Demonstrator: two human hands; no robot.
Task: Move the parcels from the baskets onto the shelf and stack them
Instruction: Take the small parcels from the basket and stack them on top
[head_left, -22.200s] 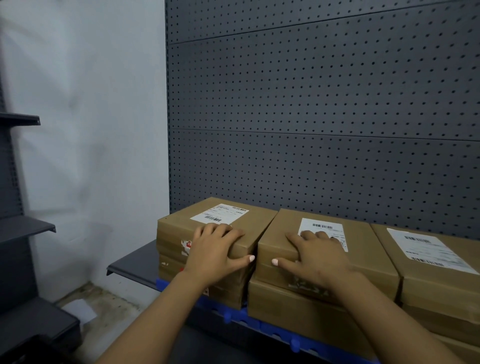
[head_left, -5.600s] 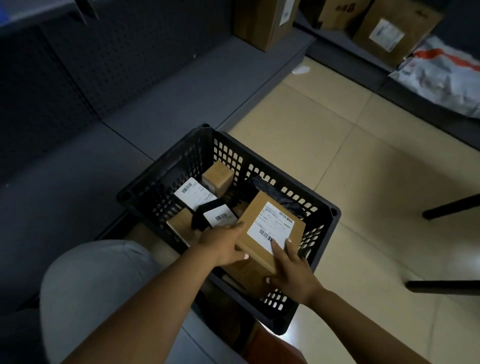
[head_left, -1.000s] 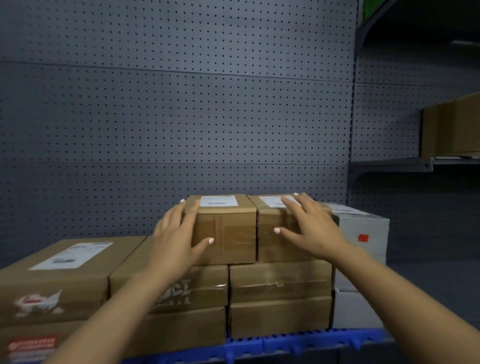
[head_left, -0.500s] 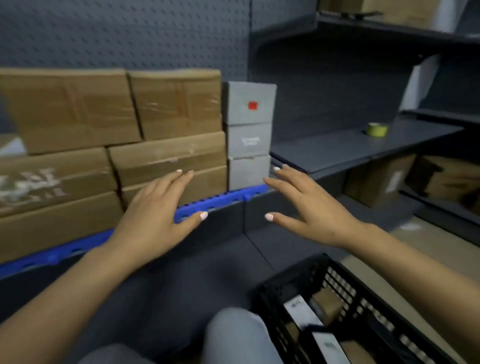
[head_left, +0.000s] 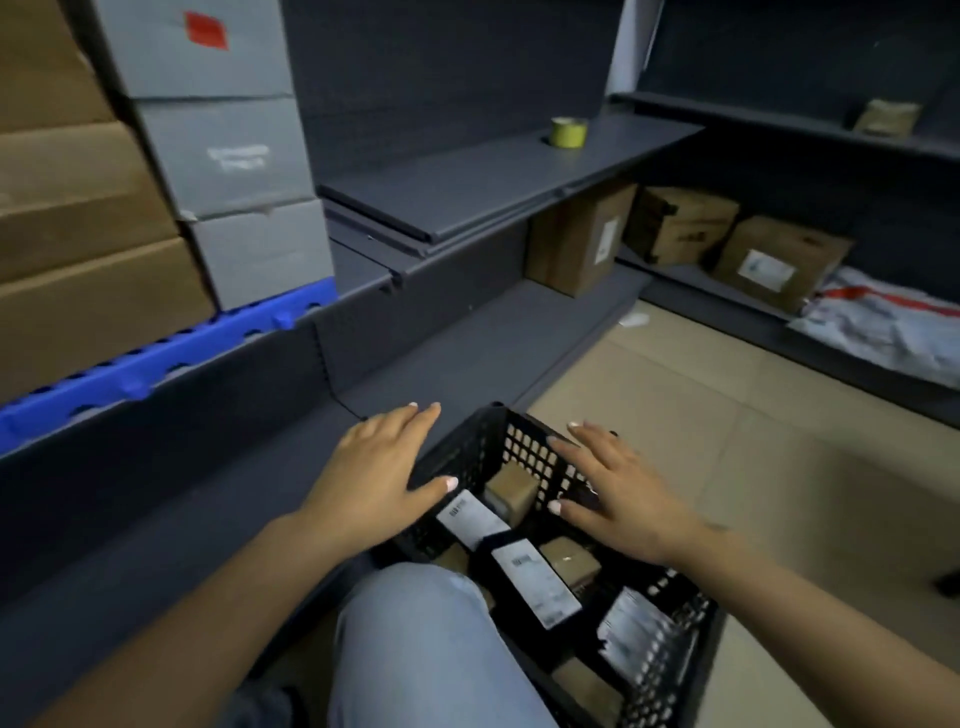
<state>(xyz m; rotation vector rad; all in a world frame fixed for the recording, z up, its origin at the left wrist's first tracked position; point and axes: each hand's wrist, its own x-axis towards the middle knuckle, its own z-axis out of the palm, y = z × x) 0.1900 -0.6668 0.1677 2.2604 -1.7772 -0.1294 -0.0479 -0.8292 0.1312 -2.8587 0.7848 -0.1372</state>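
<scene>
Now both hands, left (head_left: 376, 475) and right (head_left: 621, 493), flat-fingered, empty, above basket (head_left: 467, 452).

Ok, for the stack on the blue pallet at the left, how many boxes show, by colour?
Grey boxes: 3, one on top of the other.
Brown boxes: 3, cut by the frame edge.
Total on the blue pallet: 6 in view.

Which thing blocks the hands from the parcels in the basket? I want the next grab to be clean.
Nothing visible does. Left hand and right hand hover open over the black basket, whose top is open; its parcels lie uncovered.
</scene>
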